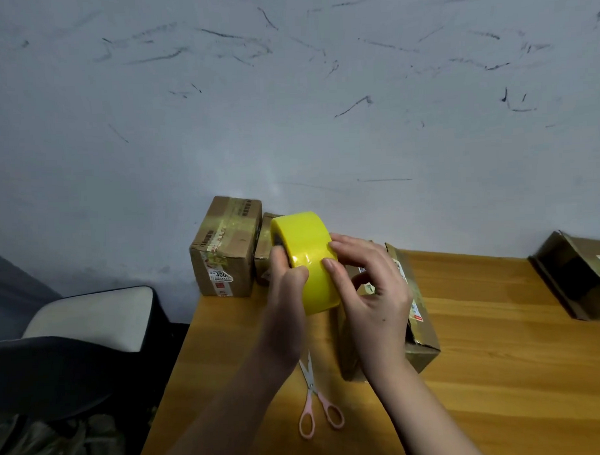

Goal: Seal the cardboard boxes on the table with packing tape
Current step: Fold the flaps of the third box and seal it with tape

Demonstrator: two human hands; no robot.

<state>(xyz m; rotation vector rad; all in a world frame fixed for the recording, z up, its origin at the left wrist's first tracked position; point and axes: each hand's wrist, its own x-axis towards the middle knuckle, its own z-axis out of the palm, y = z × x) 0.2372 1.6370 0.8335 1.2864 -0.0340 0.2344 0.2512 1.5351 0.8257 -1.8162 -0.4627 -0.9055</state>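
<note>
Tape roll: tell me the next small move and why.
Probably pick the tape's free end loose. The left hand grips the tape roll above the table, the right hand's fingertips rest on its face, and no strip is pulled yet. The box underneath awaits; scissors lie nearby.

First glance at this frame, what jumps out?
The bright yellow tape roll, held up in mid-frame over the wooden table: the left hand grips its side while the right hand lays fingers on its outer face. Pink-handled scissors lie closed on the table just below the hands. A taped cardboard box stands at the table's far left corner against the scuffed wall.
</note>
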